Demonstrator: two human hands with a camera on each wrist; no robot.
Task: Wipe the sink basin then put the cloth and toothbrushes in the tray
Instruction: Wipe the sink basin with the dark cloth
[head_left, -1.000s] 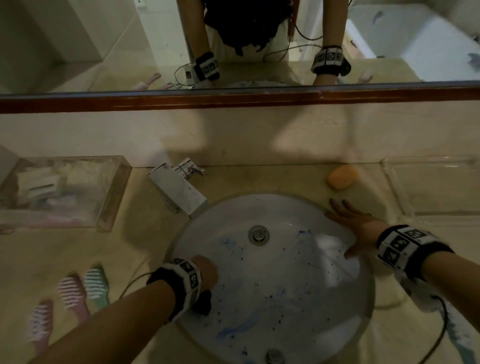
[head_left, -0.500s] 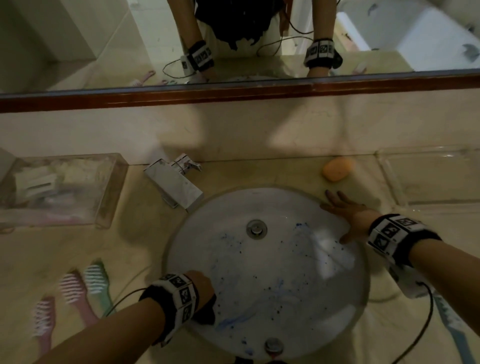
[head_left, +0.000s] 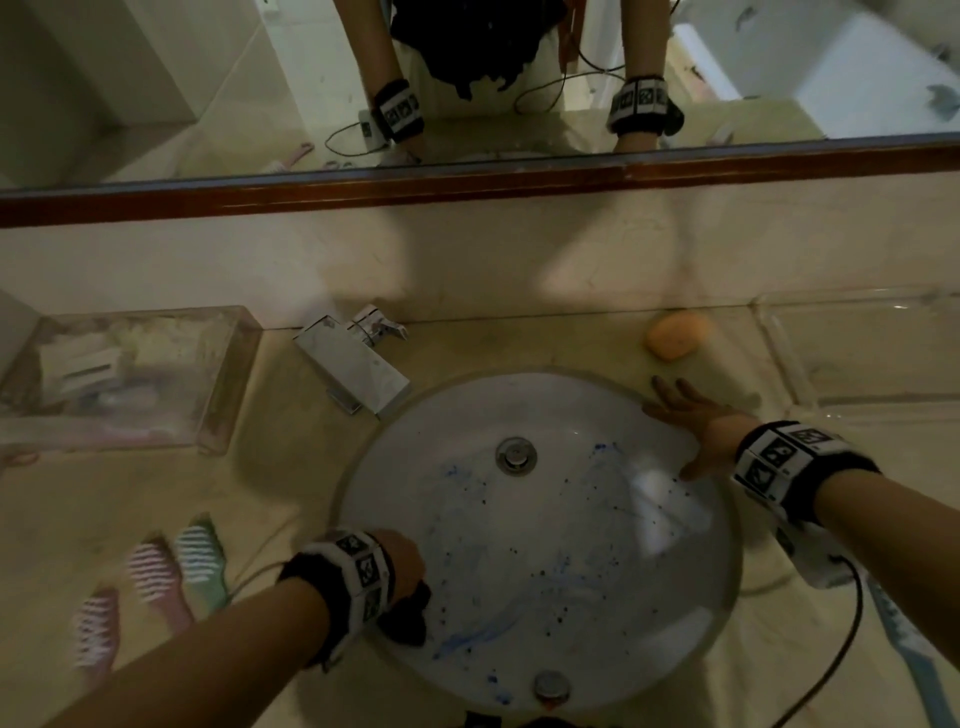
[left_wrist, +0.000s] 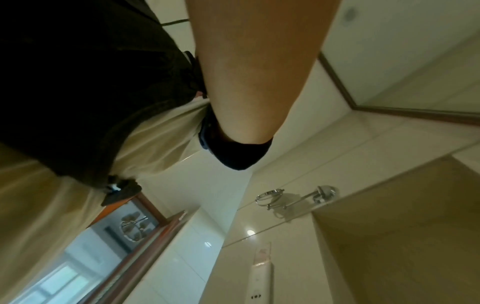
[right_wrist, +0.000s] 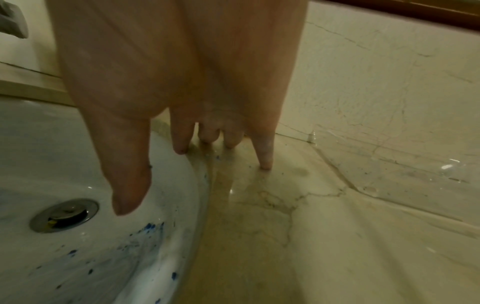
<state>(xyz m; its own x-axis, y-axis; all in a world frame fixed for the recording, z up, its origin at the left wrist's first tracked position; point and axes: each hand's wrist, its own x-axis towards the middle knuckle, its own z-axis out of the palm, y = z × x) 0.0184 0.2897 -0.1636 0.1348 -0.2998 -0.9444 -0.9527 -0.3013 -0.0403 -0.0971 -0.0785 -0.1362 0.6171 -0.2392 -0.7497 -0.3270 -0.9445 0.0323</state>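
Down in the sink basin (head_left: 545, 519) the left hand (head_left: 402, 564) sits at about eight o'clock on the bowl's inner wall, knuckles up, fingers curled round a dark cloth (head_left: 408, 616) that pokes out beneath the palm and lies against the porcelain. Blue smears and dark specks dot the white bowl around the drain (head_left: 516, 455), thickest toward six o'clock, with a blue streak just beside the cloth. Over at three o'clock the right hand (head_left: 693, 423) lies flat and spread, fingers straight and apart, holding nothing; the right wrist view shows its fingertips (right_wrist: 266, 162) touching the marble worktop (head_left: 291, 493) right at the rim, thumb hanging over the bowl. Three toothbrushes (head_left: 150, 577) (two pink, one green, blurred) lie side by side on the worktop at nine o'clock of the basin, well apart from it, and one more with a pale blue handle (head_left: 904, 639) lies at four o'clock, partly under the right forearm. A clear tray (head_left: 228, 384) with pale items inside sits at ten o'clock; another clear tray (head_left: 789, 353) stands at two o'clock. The chrome tap (head_left: 358, 366) stands at eleven o'clock on the rim, and an orange soap (head_left: 678, 340) rests at one o'clock. The left wrist view shows only forearm, clothing and walls.
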